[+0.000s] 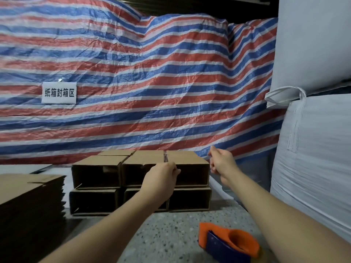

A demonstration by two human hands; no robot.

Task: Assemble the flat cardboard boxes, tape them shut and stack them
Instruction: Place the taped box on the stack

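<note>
Boxes are the matter here, and the risks run from left to right; the flat cardboard stack (pixel 31 198) at the left edge has ragged, uneven sheet edges, so I judge a careless pull could drag several sheets off together; the assembled box stack (pixel 140 183) stands on the speckled floor (pixel 167 234) against the striped tarp (pixel 133 82), open ends toward the camera, and a push on its top tier could slide that tier backward or out of line with the tier beneath. The left hand (pixel 161 174) grips the front top edge of the upper right box (pixel 190 168), fingers curled over the rim; the right hand (pixel 220 164) sits at that box's right corner, fingers loosely curled, and I cannot tell whether it holds the box or only touches it; uneven force from the two could skew the box. The tape dispenser (pixel 228 243) lies on the floor right under the right forearm, where an elbow or a foot might knock it.

Counted: three box fronts in the upper tier and three in the lower, with more box tops behind them; one flat stack; one dispenser; one label (pixel 59 92) on the tarp; two white bulk bags (pixel 313 139) at the right.
</note>
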